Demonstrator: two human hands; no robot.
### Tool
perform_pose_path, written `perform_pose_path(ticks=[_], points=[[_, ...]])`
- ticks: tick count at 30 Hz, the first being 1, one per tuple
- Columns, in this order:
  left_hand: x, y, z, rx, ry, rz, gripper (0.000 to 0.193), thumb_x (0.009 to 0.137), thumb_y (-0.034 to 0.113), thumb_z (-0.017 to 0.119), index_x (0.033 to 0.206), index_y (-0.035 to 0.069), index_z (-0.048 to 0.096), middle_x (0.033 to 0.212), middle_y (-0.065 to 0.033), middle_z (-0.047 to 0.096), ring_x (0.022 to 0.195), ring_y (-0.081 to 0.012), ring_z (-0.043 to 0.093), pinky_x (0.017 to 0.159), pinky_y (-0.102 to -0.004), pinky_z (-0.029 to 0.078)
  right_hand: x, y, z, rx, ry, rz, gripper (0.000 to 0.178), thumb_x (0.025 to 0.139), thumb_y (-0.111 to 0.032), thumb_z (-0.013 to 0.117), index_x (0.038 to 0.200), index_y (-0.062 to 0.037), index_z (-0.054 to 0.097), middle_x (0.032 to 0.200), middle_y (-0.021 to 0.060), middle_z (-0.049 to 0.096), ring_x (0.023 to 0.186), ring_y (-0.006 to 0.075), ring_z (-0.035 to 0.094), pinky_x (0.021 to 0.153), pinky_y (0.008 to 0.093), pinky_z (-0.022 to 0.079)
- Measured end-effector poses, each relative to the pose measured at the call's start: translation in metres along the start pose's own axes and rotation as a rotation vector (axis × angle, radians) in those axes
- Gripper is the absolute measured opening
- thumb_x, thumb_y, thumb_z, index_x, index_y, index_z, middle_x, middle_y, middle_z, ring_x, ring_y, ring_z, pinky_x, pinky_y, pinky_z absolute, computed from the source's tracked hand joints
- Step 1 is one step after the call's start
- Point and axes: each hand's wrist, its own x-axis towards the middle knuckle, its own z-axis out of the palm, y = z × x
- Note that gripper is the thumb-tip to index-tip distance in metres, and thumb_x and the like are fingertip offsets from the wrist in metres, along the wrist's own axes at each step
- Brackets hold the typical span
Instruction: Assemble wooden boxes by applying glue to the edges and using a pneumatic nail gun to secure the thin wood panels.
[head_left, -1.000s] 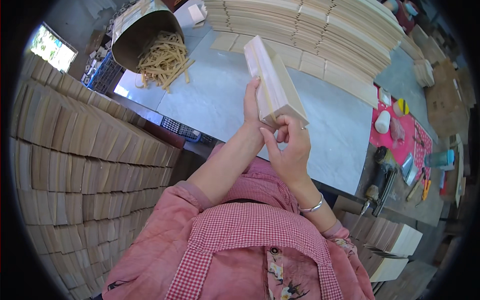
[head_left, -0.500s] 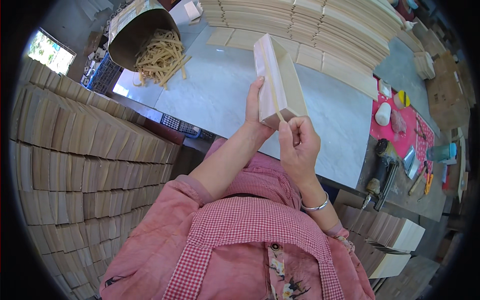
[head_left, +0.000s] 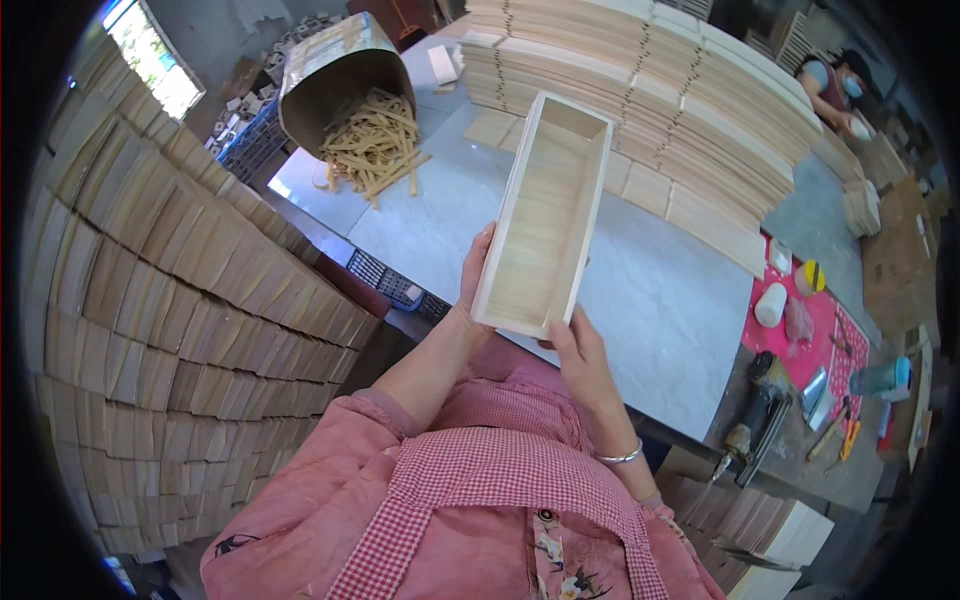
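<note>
I hold a long, narrow open wooden box [head_left: 545, 215] above the pale tabletop [head_left: 660, 300], its hollow inside turned up toward me. My left hand [head_left: 474, 272] grips the near left side of the box. My right hand [head_left: 578, 358] holds its near end from below. The box is made of light, unfinished wood and has nothing in it.
Stacks of thin wooden boards [head_left: 660, 100] line the table's far side. A tipped bucket [head_left: 335, 75] spills wooden sticks [head_left: 375, 145] at far left. Piled wood pieces [head_left: 170, 300] wall my left. A nail gun [head_left: 755, 425], a white bottle [head_left: 770, 303] and small tools lie right. Another person [head_left: 838, 85] works far right.
The box has turned in my hands: earlier its outer side faced me, now its open inside faces up. My right hand shifted from the side to the near end.
</note>
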Motion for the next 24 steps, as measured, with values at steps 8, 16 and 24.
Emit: perform_pose_path(ticks=[8, 16, 24], points=[[-0.037, 0.033, -0.007, 0.231, 0.106, 0.016, 0.075, 0.099, 0.051, 0.049, 0.157, 0.007, 0.032, 0.15, -0.0236, 0.048, 0.13, -0.0386, 0.056, 0.105, -0.0468, 0.052, 0.0, 0.006, 0.018, 0.334, -0.163, -0.092, 0.056, 0.096, -0.008, 0.061, 0.146, 0.0073, 0.042, 0.125, 0.0179, 0.063, 0.101, 0.0218, 0.061, 0.09, 0.0295, 0.05], [-0.109, 0.028, 0.072, 1.08, 0.188, 0.508, 0.081, 0.09, 0.006, 0.067, 0.16, 0.007, 0.025, 0.149, -0.014, 0.048, 0.131, -0.0207, 0.05, 0.11, -0.033, 0.04, -0.005, -0.031, 0.015, -0.008, -0.097, -0.44, 0.072, 0.083, -0.005, 0.071, 0.148, 0.005, 0.041, 0.125, 0.018, 0.061, 0.103, 0.025, 0.062, 0.093, 0.0342, 0.051], [-0.27, 0.118, 0.171, 1.008, 0.07, 1.328, 0.062, 0.094, 0.006, 0.065, 0.152, 0.011, 0.042, 0.142, -0.0076, 0.058, 0.099, -0.0211, 0.064, 0.091, -0.0391, 0.051, 0.0, -0.056, 0.066, 0.067, -0.332, -0.603, 0.073, 0.084, -0.004, 0.07, 0.15, 0.001, 0.041, 0.129, 0.0149, 0.059, 0.097, 0.0199, 0.062, 0.09, 0.0321, 0.05]])
